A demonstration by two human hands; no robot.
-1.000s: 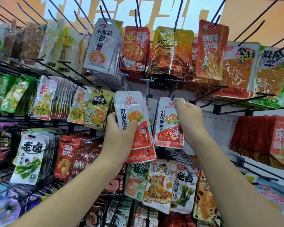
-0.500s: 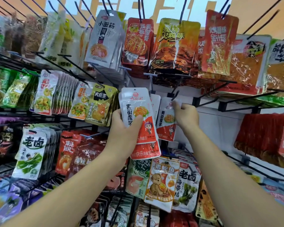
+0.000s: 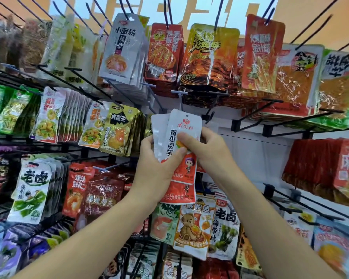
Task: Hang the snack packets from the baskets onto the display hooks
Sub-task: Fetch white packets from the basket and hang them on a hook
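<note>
Your left hand point(image 3: 155, 170) grips a small stack of white-and-red snack packets point(image 3: 181, 150); your right hand point(image 3: 208, 150) fingers pinch the front one. These remain unhung, just below an empty hook point(image 3: 209, 115). Most surrounding hooks already carry packets.

Orange wall point(image 3: 310, 9) above with pale-blue panel point(image 3: 189, 9); white back panel point(image 3: 256, 158) behind black racks; bright, even light.

Orange wall point(image 3: 302, 7), pale blue sign point(image 3: 193, 11), white backboard point(image 3: 260, 154)
</note>
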